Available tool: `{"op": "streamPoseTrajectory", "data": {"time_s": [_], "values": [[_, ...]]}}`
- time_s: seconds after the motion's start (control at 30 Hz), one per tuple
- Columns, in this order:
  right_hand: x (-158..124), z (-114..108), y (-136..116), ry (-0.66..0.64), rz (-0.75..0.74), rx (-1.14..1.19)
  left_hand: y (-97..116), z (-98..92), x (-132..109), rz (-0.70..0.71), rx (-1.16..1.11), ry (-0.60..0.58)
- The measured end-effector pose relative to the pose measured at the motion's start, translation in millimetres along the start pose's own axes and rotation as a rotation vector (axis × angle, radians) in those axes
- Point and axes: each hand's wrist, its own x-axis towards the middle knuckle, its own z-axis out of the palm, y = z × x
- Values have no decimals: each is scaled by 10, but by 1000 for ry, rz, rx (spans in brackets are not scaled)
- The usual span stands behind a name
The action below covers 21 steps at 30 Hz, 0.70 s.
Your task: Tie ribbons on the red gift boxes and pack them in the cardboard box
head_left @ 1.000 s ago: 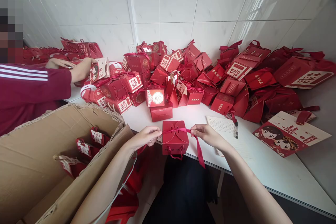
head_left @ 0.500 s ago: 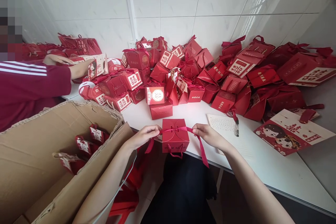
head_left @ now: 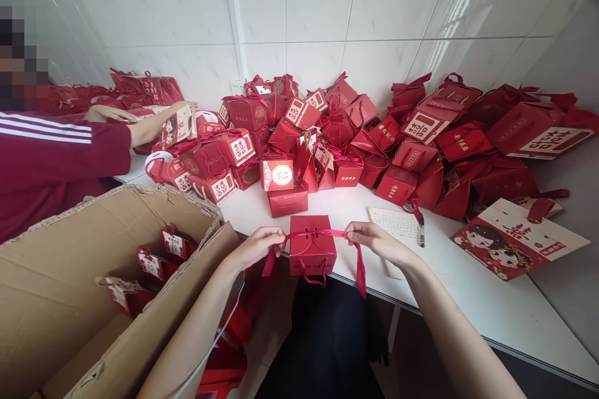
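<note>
A red gift box (head_left: 312, 255) with a twisted cord handle on its front sits at the table's near edge. Across its top runs a red ribbon (head_left: 322, 234), threaded through slots in the lid and drawn fairly straight between my hands. My left hand (head_left: 262, 245) pinches the ribbon just left of the box, with a loose end hanging below. On the other side my right hand (head_left: 372, 239) pinches the ribbon too, and its long tail (head_left: 360, 271) dangles past the table edge.
Many red gift boxes (head_left: 337, 131) are heaped along the wall. A notebook (head_left: 397, 224) with a pen (head_left: 422, 232) lies to the right, near a printed bag (head_left: 510, 243). At left stands a cardboard box (head_left: 116, 212) holding small red bags; a co-worker's arm (head_left: 150, 128) reaches beyond it.
The view has tilted slightly, so the scene sits a little lower. Both hands still hold the ribbon across the box, with little visible movement.
</note>
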Motion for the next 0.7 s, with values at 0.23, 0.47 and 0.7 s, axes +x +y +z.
{"op": "streamPoseTrajectory", "data": {"time_s": [0.23, 0.47, 0.7], "values": [[29, 99, -392, 40, -111, 252, 310, 54, -77, -70, 147, 15], [209, 313, -508, 29, -245, 269, 521, 64, -118, -28, 307, -69], [327, 504, -378, 134, -354, 246, 606, 75, -167, 6, 529, -10]]}}
